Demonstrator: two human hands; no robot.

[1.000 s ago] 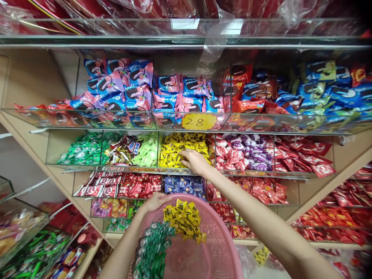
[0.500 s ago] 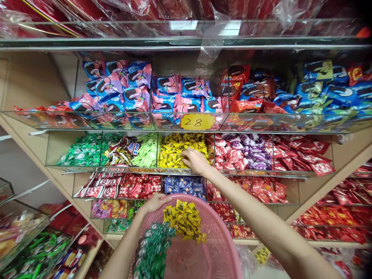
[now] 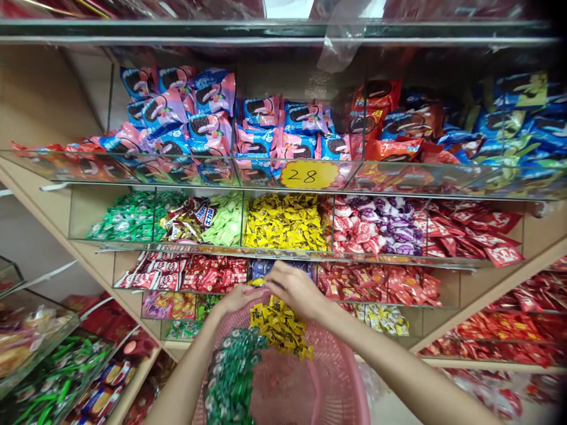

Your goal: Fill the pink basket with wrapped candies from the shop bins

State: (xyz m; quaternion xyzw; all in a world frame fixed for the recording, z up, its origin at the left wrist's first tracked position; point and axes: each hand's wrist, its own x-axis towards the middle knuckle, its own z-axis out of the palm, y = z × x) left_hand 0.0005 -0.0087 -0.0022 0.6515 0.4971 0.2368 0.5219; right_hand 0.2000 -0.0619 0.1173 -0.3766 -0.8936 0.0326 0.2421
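My left hand [image 3: 239, 299] is closed on the far rim of a pink plastic basket [image 3: 349, 372]. Inside the basket, green wrapped candies [image 3: 233, 381] lie at the left and a pile of yellow wrapped candies [image 3: 281, 330] lies at the back. My right hand [image 3: 296, 290] is above the far rim beside my left hand, its fingers curled downward over the yellow pile. A bit of yellow wrapper shows at its fingertips; most of what it holds is hidden. Beyond, a shelf compartment holds more yellow candies [image 3: 286, 224].
Glass-fronted shelves rise ahead, with packaged cookies [image 3: 210, 130] above and a yellow price tag [image 3: 305, 175] reading 28. Green candies [image 3: 121, 218], purple-wrapped candies [image 3: 394, 230] and red packets [image 3: 491, 236] fill neighbouring compartments. Wooden shelf sides slant in at both edges.
My right hand has come down from the yellow candy compartment to the basket's far rim. My left hand keeps its hold on the rim. The view has shifted slightly.
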